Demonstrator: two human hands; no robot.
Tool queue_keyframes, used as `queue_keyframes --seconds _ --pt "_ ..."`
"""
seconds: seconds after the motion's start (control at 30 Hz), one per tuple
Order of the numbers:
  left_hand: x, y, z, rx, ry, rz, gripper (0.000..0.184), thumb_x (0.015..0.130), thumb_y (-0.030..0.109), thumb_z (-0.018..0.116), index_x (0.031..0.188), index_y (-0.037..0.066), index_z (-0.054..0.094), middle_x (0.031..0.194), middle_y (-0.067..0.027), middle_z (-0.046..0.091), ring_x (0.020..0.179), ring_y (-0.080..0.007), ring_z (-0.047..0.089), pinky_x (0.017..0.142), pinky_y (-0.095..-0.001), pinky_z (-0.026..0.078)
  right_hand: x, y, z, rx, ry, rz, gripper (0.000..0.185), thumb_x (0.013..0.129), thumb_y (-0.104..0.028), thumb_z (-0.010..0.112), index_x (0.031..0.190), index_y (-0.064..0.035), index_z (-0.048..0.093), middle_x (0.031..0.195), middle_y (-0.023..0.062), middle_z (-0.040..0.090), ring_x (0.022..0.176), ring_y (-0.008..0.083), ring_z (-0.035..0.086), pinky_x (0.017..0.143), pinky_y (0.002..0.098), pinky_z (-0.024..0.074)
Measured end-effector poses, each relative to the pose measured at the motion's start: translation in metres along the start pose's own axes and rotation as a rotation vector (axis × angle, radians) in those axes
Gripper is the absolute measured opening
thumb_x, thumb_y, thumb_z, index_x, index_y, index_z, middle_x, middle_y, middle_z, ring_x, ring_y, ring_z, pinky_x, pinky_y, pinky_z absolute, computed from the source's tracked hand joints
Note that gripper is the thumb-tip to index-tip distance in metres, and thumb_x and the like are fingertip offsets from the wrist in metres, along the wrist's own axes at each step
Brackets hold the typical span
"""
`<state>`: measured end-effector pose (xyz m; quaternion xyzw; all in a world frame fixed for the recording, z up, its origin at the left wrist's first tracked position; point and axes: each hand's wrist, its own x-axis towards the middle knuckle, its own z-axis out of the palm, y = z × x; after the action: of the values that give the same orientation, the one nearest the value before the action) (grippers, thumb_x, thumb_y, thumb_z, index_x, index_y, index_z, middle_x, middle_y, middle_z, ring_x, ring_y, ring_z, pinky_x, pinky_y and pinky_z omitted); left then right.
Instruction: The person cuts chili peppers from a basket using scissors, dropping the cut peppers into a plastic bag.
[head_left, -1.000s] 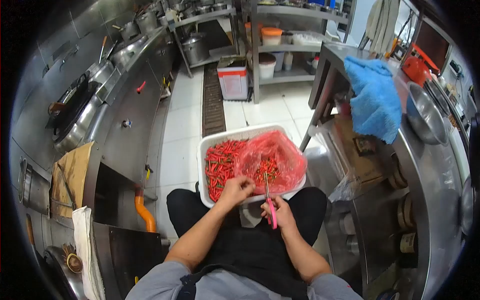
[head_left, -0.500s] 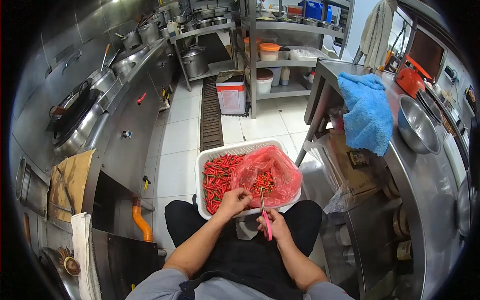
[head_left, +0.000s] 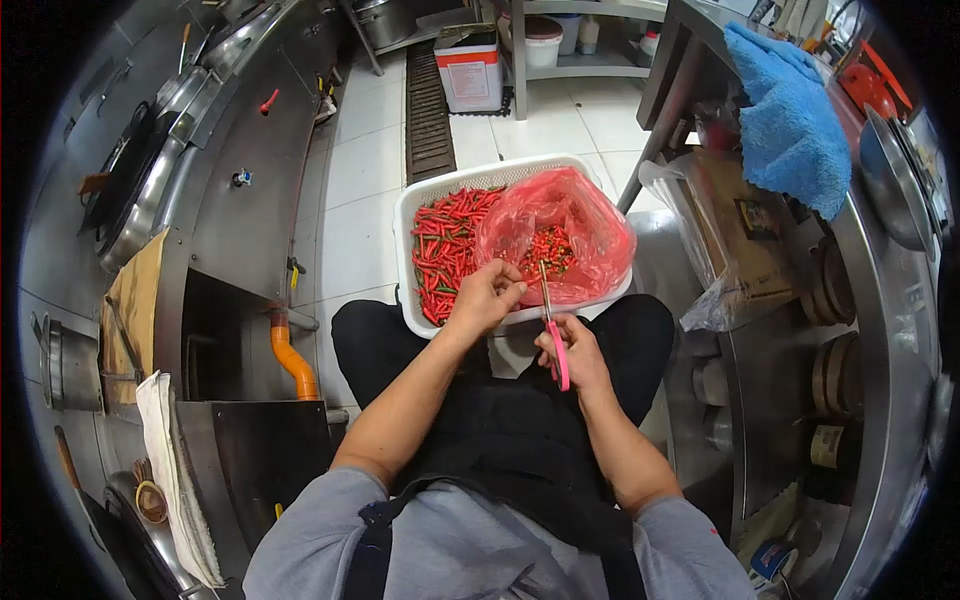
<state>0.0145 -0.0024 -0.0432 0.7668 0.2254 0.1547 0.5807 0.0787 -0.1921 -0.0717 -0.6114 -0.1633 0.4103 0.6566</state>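
Observation:
A white plastic basket sits in front of my knees, its left part full of red chillies with some green among them. On its right lies an open red plastic bag with small red and green chilli pieces inside. My left hand is closed in a pinch at the bag's near left edge; whatever is between the fingertips is too small to make out. Pink-handled scissors are gripped in my right hand, blades pointing away over the bag and close to my left fingertips.
A steel stove unit runs along the left, with an orange pipe below. On the right stands a steel table with a blue towel over its edge. A floor drain grate and a white-and-red bin lie ahead.
The camera view has tilted further down, so the basket and hands appear higher. My left hand stays pinched beside the scissors, and the blades look closer together than before.

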Motion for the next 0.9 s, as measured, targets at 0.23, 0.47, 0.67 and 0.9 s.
queue_keyframes --seconds 0.23,0.47,0.67,0.9 --pt "-0.002 0.000 0.006 -0.111 -0.105 -0.071 0.014 0.087 0.007 0.066 0.096 -0.002 0.062 0.076 -0.0040 0.064 0.067 -0.0092 0.061 0.060 -0.0254 0.050 0.006 -0.013 -0.002 -0.016 -0.002 0.015 0.040 0.083 -0.018 0.074 0.112 0.0029 0.055 0.072 0.0044 0.061 0.050 0.0103 0.056 0.045 0.0245 0.0440" --pt "-0.001 -0.002 0.004 -0.057 -0.086 -0.124 0.015 0.088 0.009 0.065 0.098 -0.002 0.062 0.079 -0.0054 0.066 0.066 -0.0105 0.064 0.059 -0.0252 0.050 -0.005 -0.016 -0.002 0.006 0.015 0.051 0.036 0.083 -0.018 0.074 0.107 0.0024 0.057 0.067 0.0039 0.059 0.045 0.0106 0.054 0.040 0.0249 0.0414" --pt "0.003 -0.004 0.001 -0.072 -0.021 -0.136 0.015 0.088 0.009 0.065 0.099 -0.001 0.061 0.080 -0.0043 0.065 0.065 -0.0096 0.061 0.059 -0.0247 0.049 -0.003 0.003 -0.008 -0.004 0.047 0.029 0.043 0.082 -0.017 0.075 0.114 0.0035 0.055 0.074 0.0066 0.062 0.050 0.0126 0.059 0.045 0.0255 0.0457" --pt "-0.003 0.024 0.002 -0.151 -0.188 -0.242 0.013 0.091 0.011 0.063 0.100 0.001 0.060 0.082 -0.0027 0.063 0.066 -0.0086 0.058 0.059 -0.0232 0.045 0.004 -0.003 -0.004 0.034 -0.014 -0.006 0.047 0.082 -0.016 0.076 0.118 0.0036 0.054 0.082 0.0068 0.064 0.060 0.0121 0.061 0.054 0.0255 0.0496"
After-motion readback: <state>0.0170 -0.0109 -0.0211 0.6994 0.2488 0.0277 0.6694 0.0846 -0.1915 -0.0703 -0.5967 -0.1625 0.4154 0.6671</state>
